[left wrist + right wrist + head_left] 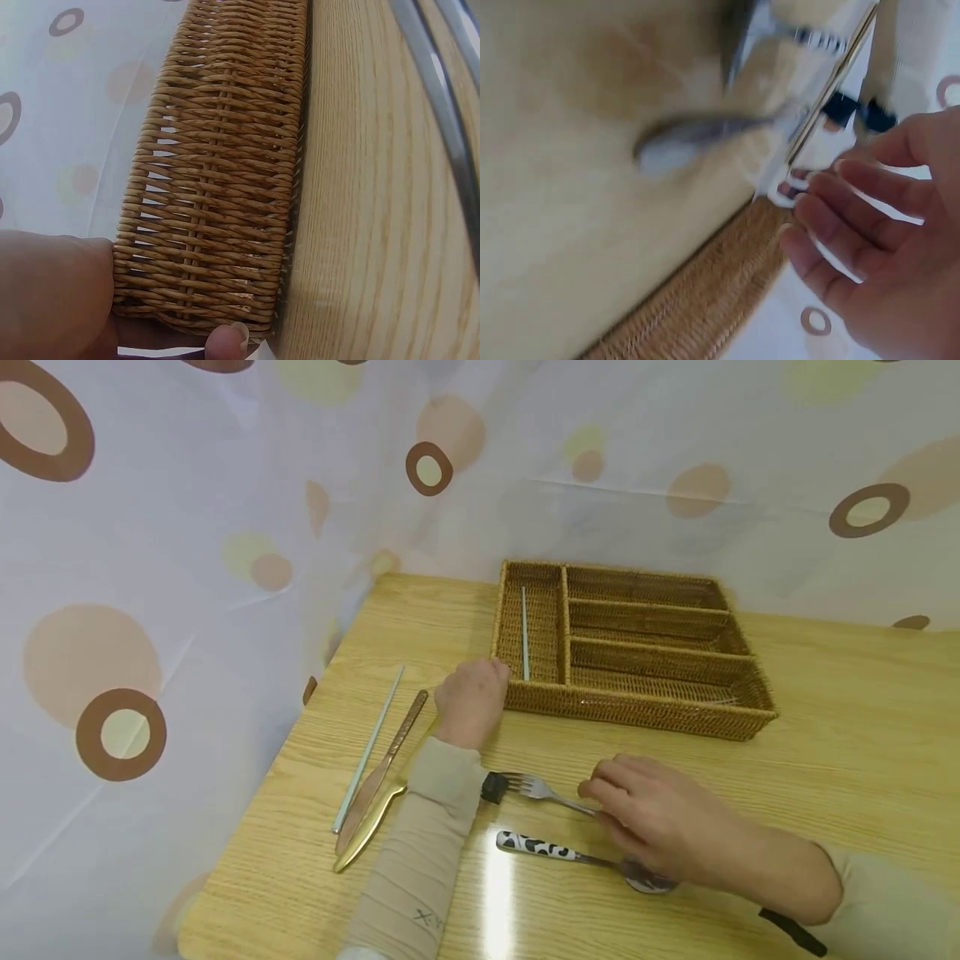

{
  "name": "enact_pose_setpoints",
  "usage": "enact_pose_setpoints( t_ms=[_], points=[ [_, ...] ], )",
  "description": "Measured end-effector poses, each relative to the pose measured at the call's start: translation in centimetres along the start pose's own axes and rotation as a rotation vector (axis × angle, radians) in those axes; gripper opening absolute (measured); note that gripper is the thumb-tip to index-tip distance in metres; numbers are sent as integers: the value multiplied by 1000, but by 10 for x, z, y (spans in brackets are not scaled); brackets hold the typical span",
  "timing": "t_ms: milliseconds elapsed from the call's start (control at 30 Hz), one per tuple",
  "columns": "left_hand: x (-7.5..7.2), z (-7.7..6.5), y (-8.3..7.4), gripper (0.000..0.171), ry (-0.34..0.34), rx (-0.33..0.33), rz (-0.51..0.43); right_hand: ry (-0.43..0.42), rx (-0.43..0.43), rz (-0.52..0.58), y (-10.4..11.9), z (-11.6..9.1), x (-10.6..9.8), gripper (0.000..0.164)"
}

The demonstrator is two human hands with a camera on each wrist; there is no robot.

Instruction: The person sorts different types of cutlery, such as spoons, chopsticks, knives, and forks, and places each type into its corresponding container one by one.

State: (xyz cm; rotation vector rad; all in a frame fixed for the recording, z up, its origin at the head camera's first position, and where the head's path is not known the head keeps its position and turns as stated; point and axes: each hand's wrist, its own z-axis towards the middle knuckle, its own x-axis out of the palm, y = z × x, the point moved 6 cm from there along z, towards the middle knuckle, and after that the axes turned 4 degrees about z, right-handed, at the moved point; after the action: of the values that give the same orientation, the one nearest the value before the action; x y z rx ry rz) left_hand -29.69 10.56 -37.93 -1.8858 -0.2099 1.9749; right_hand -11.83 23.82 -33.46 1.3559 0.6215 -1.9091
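1. Gripping the near left corner of the wicker cutlery tray point(637, 700), our left hand point(474, 700) has its thumb and fingers clamped around the woven wall.
2. We see the tray near the back edge of the worktop point(840, 710), its long axis running left to right; the left compartment runs front to back instead, and the pale chopstick point(525, 635) inside lies the same way.
3. Our right hand point(660, 818) has its fingers apart and loosely bent, grasping nothing, above the fork point(542, 789); whether they touch it we cannot tell.
4. The fork's tines point toward the worktop's left edge, its handle running rightward beneath our hand.
5. Nearer us, the cow-print spoon point(566, 852) points its handle left, its bowl partly covered by our right hand.
6. Along the worktop's left edge lie another chopstick point(369, 750), a brown-handled knife point(377, 777) and a gold-coloured knife point(372, 828) partly hidden by our left sleeve point(431, 822), all slanting from the near left corner toward the back.
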Motion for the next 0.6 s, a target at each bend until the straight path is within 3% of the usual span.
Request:
enact_pose_setpoints(
  t_ms=[233, 400, 600],
  points=[
    [-1, 0, 2, 53, -15, 2, -10, 35, 9, -17, 22, -17, 22, 29],
    [-1, 0, 1, 52, -20, 14, -15, 73, 63, -20, 23, -25, 31, 26],
    [-2, 0, -1, 52, -18, 8, -25, 132, 131, -109, 19, -28, 36, 22]
  ],
)
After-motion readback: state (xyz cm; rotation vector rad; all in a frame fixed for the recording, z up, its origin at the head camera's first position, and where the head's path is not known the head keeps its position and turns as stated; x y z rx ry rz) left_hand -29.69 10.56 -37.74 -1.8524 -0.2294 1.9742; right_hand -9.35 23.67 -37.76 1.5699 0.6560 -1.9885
